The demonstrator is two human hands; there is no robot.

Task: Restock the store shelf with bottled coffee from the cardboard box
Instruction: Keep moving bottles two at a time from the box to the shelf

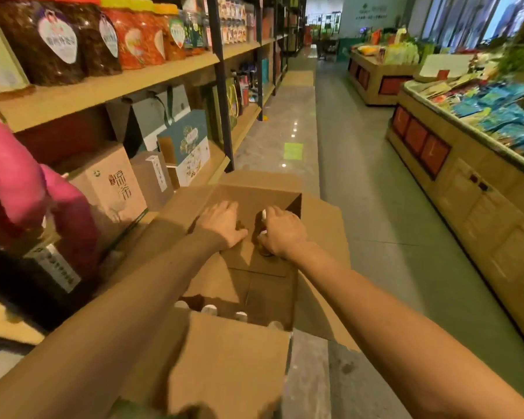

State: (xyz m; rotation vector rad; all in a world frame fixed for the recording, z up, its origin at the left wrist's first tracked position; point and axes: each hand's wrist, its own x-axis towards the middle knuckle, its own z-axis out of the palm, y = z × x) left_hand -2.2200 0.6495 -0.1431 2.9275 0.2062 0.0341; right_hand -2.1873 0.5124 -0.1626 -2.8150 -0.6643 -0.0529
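Two hands reach into an open cardboard box (322, 228) beside a store shelf (73, 99). The right hand (282, 234) curls its fingers round a white-capped coffee bottle (261, 221). The left hand (223, 225) rests, fingers fairly straight, on the cardboard divider (254, 260).

Upper left: jars (58, 40) of dark dried goods with white oval labels, beside orange-filled jars (139, 37) with yellow lids. Below them: a grey gift bag (152, 113), a teal gift box (183, 140) and a brown printed carton (112, 182). Far left: pink fabric (15, 182). Centre: glossy grey floor (375, 222) with a green sticker (293, 151). Right: a wooden display bench (481, 213) carrying blue packets (502, 116).
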